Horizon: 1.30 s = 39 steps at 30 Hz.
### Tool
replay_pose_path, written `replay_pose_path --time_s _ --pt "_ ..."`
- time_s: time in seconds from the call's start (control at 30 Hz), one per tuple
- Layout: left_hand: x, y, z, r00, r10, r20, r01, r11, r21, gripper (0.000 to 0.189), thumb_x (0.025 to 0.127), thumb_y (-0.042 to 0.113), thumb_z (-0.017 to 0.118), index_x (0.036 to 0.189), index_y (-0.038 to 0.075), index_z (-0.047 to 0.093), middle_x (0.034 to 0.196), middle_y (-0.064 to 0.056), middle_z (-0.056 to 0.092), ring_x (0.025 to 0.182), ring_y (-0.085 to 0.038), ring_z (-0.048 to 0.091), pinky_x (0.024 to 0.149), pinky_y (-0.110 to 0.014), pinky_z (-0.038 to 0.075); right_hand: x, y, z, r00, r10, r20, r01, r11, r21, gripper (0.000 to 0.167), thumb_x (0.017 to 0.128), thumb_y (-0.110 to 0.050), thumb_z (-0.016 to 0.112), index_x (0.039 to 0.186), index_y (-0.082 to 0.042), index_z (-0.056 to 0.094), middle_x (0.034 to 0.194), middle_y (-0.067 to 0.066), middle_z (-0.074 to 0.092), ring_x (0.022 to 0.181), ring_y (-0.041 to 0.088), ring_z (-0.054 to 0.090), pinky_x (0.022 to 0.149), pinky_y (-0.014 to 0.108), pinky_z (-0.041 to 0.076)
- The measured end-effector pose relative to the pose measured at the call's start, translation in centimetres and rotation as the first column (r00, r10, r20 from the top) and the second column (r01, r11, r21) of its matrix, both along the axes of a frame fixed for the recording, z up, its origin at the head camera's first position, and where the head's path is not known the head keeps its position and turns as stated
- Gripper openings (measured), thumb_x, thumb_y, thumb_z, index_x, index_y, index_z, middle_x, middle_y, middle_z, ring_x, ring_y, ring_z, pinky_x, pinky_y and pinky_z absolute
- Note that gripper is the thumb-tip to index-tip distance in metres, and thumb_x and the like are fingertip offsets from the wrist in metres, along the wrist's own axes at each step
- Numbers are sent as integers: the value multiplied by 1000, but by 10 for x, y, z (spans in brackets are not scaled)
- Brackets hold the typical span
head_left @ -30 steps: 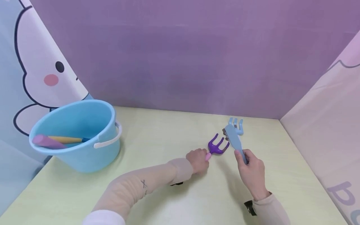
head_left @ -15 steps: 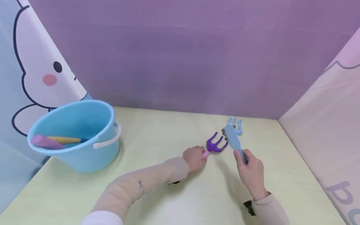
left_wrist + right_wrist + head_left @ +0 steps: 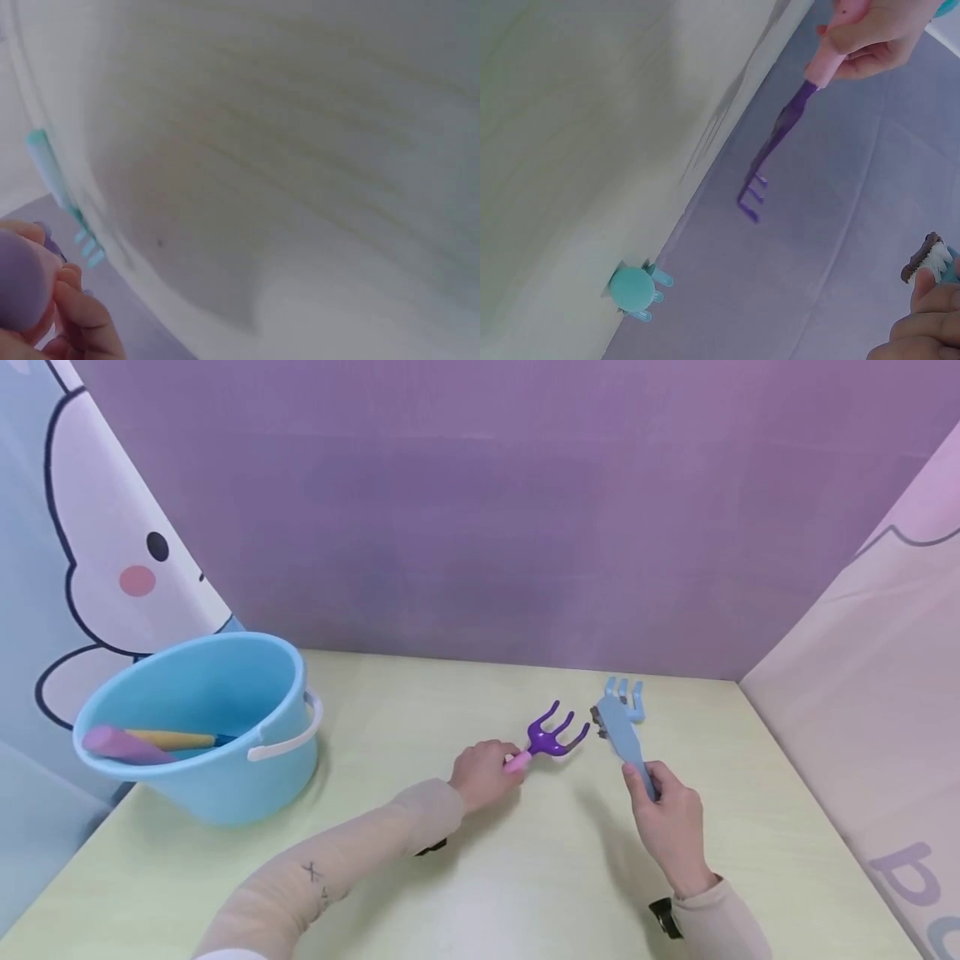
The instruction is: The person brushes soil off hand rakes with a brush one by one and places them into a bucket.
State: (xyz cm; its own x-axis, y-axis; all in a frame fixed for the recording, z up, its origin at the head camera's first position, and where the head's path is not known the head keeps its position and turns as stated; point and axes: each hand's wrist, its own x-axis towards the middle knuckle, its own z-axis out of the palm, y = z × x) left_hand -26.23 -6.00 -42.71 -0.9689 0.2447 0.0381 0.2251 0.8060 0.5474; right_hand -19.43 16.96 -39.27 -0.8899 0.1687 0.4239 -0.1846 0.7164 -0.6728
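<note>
My left hand grips the pink handle of a purple three-pronged hand rake, which it holds just above the table with the prongs pointing away. A brownish smear shows on one prong. My right hand holds a light blue brush by its handle. In the right wrist view, white bristles with brown dirt along their ends show on that brush. A light blue hand rake lies on the table beyond the brush, and the brush overlaps it in the head view.
A light blue bucket with a white handle stands at the left. Inside lean a tool with a purple-pink handle and another with a yellow handle. A purple backdrop rises behind the pale table.
My left hand has moved left with the purple rake, away from the brush, widening the gap between them. The right hand and brush have stayed nearly still.
</note>
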Motion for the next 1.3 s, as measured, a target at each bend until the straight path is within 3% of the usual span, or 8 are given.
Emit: replay_pose_path --time_s 0.33,0.9,1.1,1.3 --pt "8 -26 16 996 -4 -87 4 1000 -5 27 80 27 66 105 17 69 90 1 66 67 -10 51 63 -25 41 -1 -2 0 1000 21 12 -21 1000 0 23 90 -23 57 82 -2 62 52 2 46 40 6 33 40 23 29" --pt "35 -57 38 996 15 -85 -7 996 92 28 77 30 68 104 19 70 86 6 64 65 -9 50 59 -25 40 1 -8 -5 997 77 -10 -77 997 20 20 90 -20 58 76 -5 58 50 -2 40 40 4 30 38 21 28" --pt "43 -64 42 994 26 -103 -13 993 119 27 76 28 70 102 20 70 87 7 64 64 -8 50 59 -25 41 0 -9 -6 997 81 -17 -81 997 5 20 90 -20 58 75 -6 57 50 -2 39 39 3 29 37 21 27" --pt "50 -73 38 988 33 -152 -20 996 88 27 75 28 72 101 20 70 80 11 60 61 -5 48 57 -23 40 -1 -11 -6 993 115 -39 -116 993 -5 20 89 -17 59 73 -6 56 50 -4 36 40 2 28 37 21 27"
